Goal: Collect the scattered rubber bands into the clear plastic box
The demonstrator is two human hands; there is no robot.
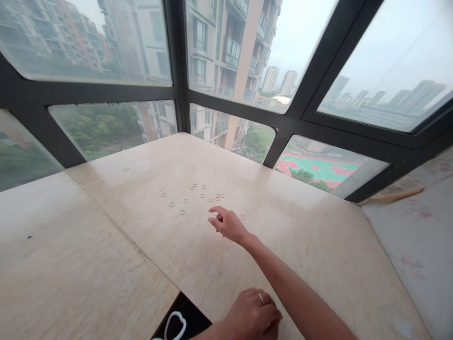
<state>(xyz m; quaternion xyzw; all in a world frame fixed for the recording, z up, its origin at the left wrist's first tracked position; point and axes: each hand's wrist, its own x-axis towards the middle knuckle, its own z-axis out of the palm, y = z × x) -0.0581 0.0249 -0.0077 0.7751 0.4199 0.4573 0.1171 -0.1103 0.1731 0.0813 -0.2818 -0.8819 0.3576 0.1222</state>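
My right hand (228, 224) reaches over the pale stone ledge (300, 245), its thumb and index finger a little apart and nothing visible between them. Just beyond the fingertips lie several small thin rings, among them a grey ring (210, 200) and a red ring (218, 195). One ring is partly hidden by the hand. Another ring (243, 217) lies to its right. My left hand (253, 311) is low in the view, near the ledge's front, with a metal band (261, 298) on one finger. Its fingers are curled inward, and whatever they hold is hidden.
Dark window frames (180, 61) with glass panes border the ledge at the back and sides. A seam (130, 236) crosses the stone on the left, with a small dark speck (29, 237) beyond it. A white heart-shaped outline (176, 325) shows on something black at the bottom.
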